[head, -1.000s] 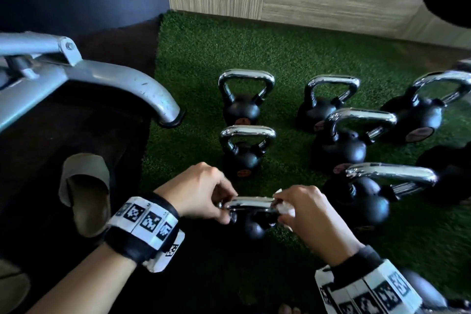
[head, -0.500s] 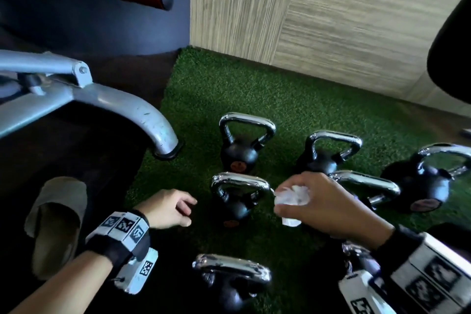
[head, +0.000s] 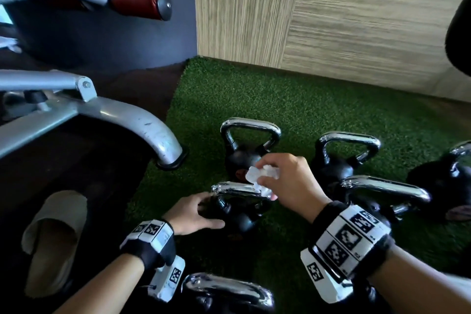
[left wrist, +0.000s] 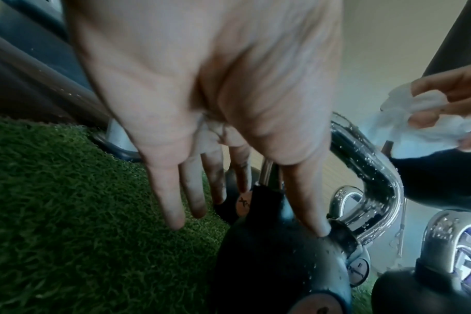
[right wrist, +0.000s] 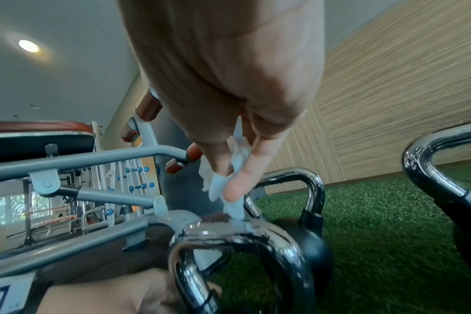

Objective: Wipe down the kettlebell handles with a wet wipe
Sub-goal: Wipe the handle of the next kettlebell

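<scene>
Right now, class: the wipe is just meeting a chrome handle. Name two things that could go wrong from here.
1. The left hand only rests straight fingers on the kettlebell, so a firm stroke might tip it.
2. The right hand pinches the wet wipe bunched up; only a corner touches the handle, so parts may get missed.

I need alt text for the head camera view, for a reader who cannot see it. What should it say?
A right hand pinches a crumpled white wet wipe against the chrome handle of a black kettlebell, while the left hand steadies its body. More kettlebells stand around on green turf, beside a grey machine leg.
</scene>
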A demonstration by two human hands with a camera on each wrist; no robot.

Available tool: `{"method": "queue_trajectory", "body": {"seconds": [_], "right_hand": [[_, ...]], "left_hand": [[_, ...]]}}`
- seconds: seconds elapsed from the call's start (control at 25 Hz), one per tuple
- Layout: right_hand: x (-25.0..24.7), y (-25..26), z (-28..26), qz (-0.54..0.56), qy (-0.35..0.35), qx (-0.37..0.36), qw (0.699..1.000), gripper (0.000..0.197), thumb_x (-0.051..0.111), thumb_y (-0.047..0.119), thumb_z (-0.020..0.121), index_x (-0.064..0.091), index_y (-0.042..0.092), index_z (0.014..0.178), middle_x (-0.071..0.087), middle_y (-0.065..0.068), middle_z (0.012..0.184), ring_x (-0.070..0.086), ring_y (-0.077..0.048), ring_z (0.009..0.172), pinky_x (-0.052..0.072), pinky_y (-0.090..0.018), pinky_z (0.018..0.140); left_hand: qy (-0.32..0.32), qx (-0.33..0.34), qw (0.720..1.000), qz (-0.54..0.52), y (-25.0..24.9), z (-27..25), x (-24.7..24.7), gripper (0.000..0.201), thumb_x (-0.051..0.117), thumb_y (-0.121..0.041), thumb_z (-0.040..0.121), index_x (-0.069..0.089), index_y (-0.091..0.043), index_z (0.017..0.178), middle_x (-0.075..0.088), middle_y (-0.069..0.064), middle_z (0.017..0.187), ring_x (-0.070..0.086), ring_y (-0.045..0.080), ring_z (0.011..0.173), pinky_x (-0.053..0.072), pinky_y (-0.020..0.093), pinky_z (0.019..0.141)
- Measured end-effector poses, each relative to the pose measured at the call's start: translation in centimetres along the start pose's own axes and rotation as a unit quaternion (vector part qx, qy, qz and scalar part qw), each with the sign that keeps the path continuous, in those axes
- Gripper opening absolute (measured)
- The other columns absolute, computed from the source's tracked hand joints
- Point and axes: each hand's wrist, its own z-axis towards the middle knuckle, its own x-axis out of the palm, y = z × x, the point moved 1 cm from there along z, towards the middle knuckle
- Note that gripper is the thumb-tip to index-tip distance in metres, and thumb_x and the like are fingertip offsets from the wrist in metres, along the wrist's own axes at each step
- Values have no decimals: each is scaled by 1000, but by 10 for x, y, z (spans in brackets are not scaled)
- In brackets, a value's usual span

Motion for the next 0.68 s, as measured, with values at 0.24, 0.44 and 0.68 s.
{"method": "queue_trajectory", "body": {"seconds": [0.24,0.44,0.68], "right_hand": [[26,0,-3,-42,16,-31,999,23,69,22,86,77,19,108,60,6,105,58,-5,101,36,2,76],[40,12,-9,-72,44,-89,992,22,63,8,91,78,17,104,72,-2,104,68,-18,97,54,-31,89],[35,17,-2,-185,74,-27,980,18,68,13,88,78,18,103,73,-3,104,66,-24,104,51,-35,89]], "left_hand": [[-77,46,993,-76,3,12,40,78,85,-70,51,67,-36,118,73,-21,110,65,-6,105,52,23,98],[-80,57,992,-84,9,19,45,72,88,-65,55,68,-34,117,72,-20,110,65,-6,104,44,4,84],[-61,90,985,-132,13,26,43,62,89,-60,56,71,-35,110,73,-19,112,65,-4,109,50,25,103]]}}
